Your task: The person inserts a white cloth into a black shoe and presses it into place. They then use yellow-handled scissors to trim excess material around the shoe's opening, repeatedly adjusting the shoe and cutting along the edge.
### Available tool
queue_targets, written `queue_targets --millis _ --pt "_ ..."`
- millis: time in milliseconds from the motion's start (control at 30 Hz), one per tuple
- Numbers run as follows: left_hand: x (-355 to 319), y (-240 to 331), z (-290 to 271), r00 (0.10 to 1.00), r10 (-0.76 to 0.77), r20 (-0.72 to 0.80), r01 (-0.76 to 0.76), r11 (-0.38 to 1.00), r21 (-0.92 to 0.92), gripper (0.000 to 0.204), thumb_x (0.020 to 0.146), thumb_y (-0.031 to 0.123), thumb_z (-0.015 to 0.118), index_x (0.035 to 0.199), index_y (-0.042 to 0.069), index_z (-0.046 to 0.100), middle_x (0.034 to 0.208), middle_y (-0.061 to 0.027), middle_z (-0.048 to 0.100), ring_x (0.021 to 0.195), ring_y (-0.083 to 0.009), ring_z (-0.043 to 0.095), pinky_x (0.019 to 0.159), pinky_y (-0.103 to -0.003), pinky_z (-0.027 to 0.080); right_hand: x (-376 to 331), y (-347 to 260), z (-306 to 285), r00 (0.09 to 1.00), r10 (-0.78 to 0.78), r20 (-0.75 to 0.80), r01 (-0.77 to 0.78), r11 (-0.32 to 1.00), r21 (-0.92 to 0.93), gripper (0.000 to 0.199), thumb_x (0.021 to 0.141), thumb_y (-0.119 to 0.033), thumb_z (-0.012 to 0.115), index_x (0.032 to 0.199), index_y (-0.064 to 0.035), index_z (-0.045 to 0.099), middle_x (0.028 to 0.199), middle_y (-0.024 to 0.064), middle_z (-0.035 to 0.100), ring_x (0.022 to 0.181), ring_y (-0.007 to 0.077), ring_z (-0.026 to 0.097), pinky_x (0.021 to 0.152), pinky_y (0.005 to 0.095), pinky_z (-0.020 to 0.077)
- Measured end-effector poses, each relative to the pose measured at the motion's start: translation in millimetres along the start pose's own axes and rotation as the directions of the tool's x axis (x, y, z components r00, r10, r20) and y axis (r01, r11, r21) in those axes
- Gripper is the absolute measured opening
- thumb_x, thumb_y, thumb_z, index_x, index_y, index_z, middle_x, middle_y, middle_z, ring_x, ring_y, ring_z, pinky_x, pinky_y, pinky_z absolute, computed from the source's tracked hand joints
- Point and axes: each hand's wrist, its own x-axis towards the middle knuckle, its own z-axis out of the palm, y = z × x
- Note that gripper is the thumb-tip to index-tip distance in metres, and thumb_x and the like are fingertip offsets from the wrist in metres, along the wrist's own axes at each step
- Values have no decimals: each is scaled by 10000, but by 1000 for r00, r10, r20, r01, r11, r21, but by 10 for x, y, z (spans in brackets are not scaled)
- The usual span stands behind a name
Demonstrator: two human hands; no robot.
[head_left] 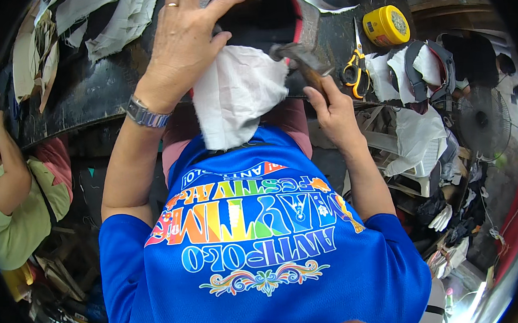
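My right hand (335,113) is closed around the wooden handle of a hammer (309,61), whose metal head sits at the right edge of a white cloth piece (239,94). The cloth hangs over the table's near edge toward my lap. Beyond it lies a dark workpiece (281,10) with a red edge and grey outer side; its exact kind is unclear. My left hand (187,37), with a watch and a ring, is over the workpiece's left side. Its thumb and forefinger are spread apart, and the other fingertips are partly cut off by the frame's top.
Orange-and-black scissors (357,70) and a yellow tub (386,25) lie on the dark table (107,88) to the right. Nearby are stacked grey and white pieces (412,70). Cloth scraps (123,24) lie at left. Another person (18,190) sits left; a fan (481,116) stands right.
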Motion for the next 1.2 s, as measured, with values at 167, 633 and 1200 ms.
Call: queue_targets --millis 167,633,1200 --pt "-97 -22 142 978 -117 174 181 891 -416 629 739 37 730 1337 56 534 1361 -229 470 1273 -382 462 1087 -437 388 -48 166 -187 974 221 46 -226 949 221 449 970 -266 643 1329 -3 581 1012 119 730 847 214 694 788 320 526" --pt "-170 -402 324 878 -421 227 478 751 -456 441 967 416 579 1180 46 687 996 -197 726 873 -365 699 791 -389 539 457 573 -201 918 125 -376 -295 850 -437 406 907 -303 668 1285 -158 636 941 200 717 880 378 691 759 436 521" --pt "-417 164 908 809 -505 301 423 145 -894 600 927 37 564 1466 -38 312 1204 -194 611 1023 -212 648 868 -325 525 244 -595 -22 634 -596 -493 667 744 -43 609 849 4 710 1383 71 425 1242 208 584 1157 282 591 1004 413 461"
